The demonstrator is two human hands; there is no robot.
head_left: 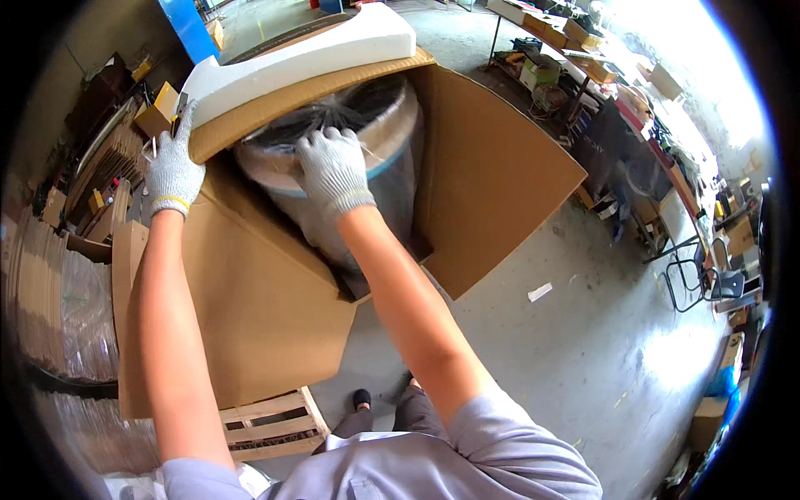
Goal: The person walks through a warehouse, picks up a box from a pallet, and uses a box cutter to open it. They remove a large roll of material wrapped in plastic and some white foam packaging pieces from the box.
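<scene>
A large round object (372, 207) in clear plastic lies tilted inside an open cardboard carton (492, 171), with a tan band and a blue strip round its upper part. The clear plastic bag (333, 111) is gathered at its dark top. My right hand (335, 169), in a grey knit glove, has its fingers curled onto that gathered plastic. Across the carton's far edge lies a white foam piece (304, 68). My gloved left hand (174, 171) is at the foam's left end beside the carton edge, one finger stretched up along it, the fingers apart.
A wide carton flap (250, 308) hangs toward me, above a wooden pallet (279, 427). Stacked flat cardboard (42, 292) stands at the left. Cluttered workbenches (658, 150) and a chair (704, 279) line the right. A white scrap (540, 292) lies on the grey floor.
</scene>
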